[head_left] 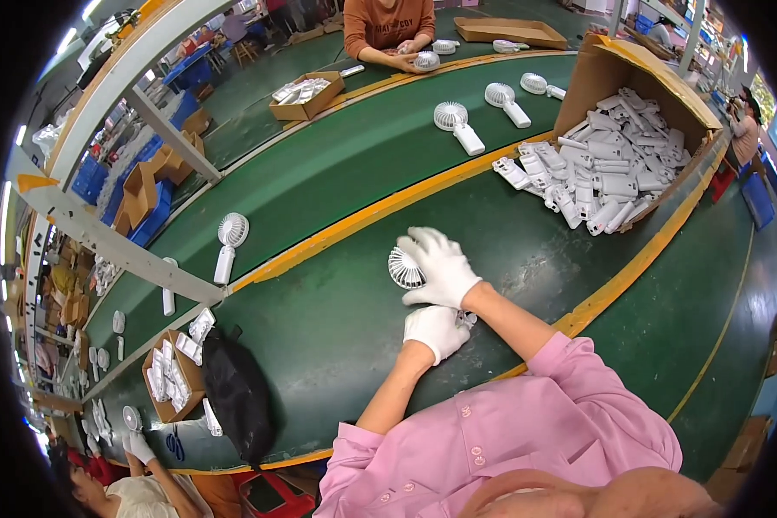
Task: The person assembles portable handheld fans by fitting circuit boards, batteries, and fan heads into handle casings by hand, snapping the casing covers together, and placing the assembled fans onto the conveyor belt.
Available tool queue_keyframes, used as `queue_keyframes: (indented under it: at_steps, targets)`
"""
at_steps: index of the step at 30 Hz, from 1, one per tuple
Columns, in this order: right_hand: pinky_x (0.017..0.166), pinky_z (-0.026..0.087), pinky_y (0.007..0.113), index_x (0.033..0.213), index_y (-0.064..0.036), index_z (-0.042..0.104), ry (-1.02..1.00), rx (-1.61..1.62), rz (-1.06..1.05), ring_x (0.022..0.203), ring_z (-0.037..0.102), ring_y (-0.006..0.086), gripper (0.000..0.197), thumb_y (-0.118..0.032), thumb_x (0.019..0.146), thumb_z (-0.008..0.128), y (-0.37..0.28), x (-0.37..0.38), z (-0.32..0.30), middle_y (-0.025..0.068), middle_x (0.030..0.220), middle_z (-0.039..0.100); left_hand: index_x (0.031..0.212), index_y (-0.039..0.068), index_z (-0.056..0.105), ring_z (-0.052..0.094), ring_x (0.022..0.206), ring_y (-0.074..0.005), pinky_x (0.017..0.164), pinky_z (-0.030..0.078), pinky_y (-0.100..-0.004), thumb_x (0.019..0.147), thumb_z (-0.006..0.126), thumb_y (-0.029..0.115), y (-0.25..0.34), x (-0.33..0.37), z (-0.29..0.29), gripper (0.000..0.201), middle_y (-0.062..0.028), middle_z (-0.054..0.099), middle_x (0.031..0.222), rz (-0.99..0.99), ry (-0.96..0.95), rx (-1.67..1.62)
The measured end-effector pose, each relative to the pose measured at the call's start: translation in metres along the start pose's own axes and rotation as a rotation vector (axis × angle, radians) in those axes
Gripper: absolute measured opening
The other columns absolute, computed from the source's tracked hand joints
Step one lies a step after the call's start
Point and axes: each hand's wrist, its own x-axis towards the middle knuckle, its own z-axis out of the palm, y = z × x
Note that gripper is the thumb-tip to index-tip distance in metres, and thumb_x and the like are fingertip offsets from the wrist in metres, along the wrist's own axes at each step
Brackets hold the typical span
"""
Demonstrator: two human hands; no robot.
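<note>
In front of me on the green bench is a white handheld fan (pixel 405 269), its round slatted head facing up. My right hand (pixel 445 269), in a white glove, lies over the right side of that head. Its thumb and fingers curl about the fan from both sides. Just below, my gloved left hand (pixel 436 333) is closed, apparently around the fan's handle, which the gloves mostly hide. A bit of white plastic (pixel 466 319) shows beside the left hand. Whether the right hand also holds a small part cannot be seen.
A large carton (pixel 708 129) lies on its side at right, spilling white handle shells (pixel 617 177). Beyond a yellow edge runs a green conveyor (pixel 337 186) with finished-looking fans (pixel 451 116). At left stand a black bag (pixel 236 397) and a small parts box (pixel 192 393). Co-workers sit across and at lower left.
</note>
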Motion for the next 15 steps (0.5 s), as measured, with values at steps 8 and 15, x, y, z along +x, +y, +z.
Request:
queue_keyframes:
  at_steps: [8, 15]
  targets:
    - [0.096, 0.043, 0.047, 0.138, -0.0111, 0.038, 0.016, 0.166, 0.209, 0.115, 0.049, 0.0369, 0.095, -0.035, 0.057, 0.081, 0.004, 0.005, 0.006, 0.0205, 0.13, 0.046, 0.09, 0.006, 0.067, 0.066, 0.076, -0.0368, 0.072, 0.051, -0.0448, 0.075, 0.057, 0.032, 0.0, -0.006, 0.007, 0.032, -0.0209, 0.067, 0.079, -0.005, 0.048, 0.045]
    - [0.079, 0.057, 0.042, 0.13, -0.005, 0.047, 0.177, 2.029, 0.263, 0.102, 0.062, 0.0226, 0.045, -0.033, 0.095, 0.05, 0.009, 0.011, -0.017, 0.0125, 0.119, 0.058, 0.086, 0.002, 0.061, 0.067, 0.067, -0.0299, 0.064, 0.051, -0.0392, 0.084, 0.058, 0.035, -0.003, 0.001, 0.018, 0.032, -0.0167, 0.066, 0.071, -0.089, 0.197, -0.417]
